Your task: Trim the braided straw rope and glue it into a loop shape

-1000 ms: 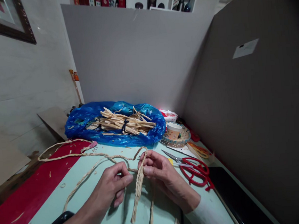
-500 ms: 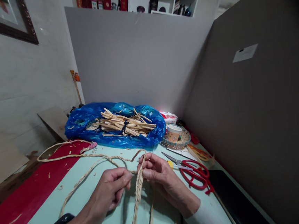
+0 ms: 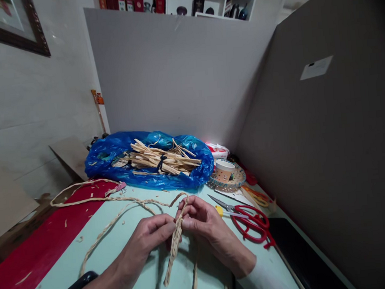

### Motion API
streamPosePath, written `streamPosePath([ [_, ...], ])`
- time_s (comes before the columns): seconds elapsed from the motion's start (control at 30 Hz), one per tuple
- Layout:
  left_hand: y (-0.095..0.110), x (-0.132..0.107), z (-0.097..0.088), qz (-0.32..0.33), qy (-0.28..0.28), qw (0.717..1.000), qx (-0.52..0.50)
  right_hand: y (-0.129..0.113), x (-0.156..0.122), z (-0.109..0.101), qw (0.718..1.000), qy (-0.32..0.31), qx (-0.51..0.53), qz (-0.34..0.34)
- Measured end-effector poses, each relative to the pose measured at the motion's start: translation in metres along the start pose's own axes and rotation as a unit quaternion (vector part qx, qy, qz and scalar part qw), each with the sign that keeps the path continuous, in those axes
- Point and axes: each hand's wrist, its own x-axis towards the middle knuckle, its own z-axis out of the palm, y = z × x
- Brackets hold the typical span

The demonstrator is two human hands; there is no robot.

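Note:
Between my two hands hangs a woven straw piece (image 3: 176, 241), narrow and tan, its lower end tapering to a tail above the table. My right hand (image 3: 209, 228) pinches its upper part between thumb and fingers. From the left, my left hand (image 3: 153, 235) is closed, thumb and forefinger pressed at the edge of the weave. A long twisted straw cord (image 3: 106, 199) runs from the piece across the table to the left and loops back. Another strand (image 3: 195, 281) hangs below my right hand. The left fingertips are partly hidden behind the piece.
A blue plastic bag (image 3: 121, 177) with a tied bundle of dry straw (image 3: 166, 158) lies at the back. To the right are red-handled scissors (image 3: 253, 222), a paper cup (image 3: 224, 171) on a woven tray (image 3: 238, 181), and a black flat object (image 3: 299, 252). Grey partitions (image 3: 179, 73) stand behind.
My left hand has moved right and now meets the straw piece. The piece's lower end has swung slightly left and up. My right hand keeps its pinch almost in place.

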Motion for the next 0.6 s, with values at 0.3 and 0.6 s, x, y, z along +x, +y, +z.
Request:
streamPosePath([
  [0.3, -0.002, -0.003, 0.000, 0.016, -0.016, 0.994, 0.111, 0.000, 0.002, 0.004, 0.998, 0.032, -0.058, -0.010],
  [0.6, 0.006, -0.014, 0.006, 0.057, 0.022, 0.977, 0.202, -0.003, 0.000, 0.005, 0.998, 0.002, -0.069, 0.001],
])
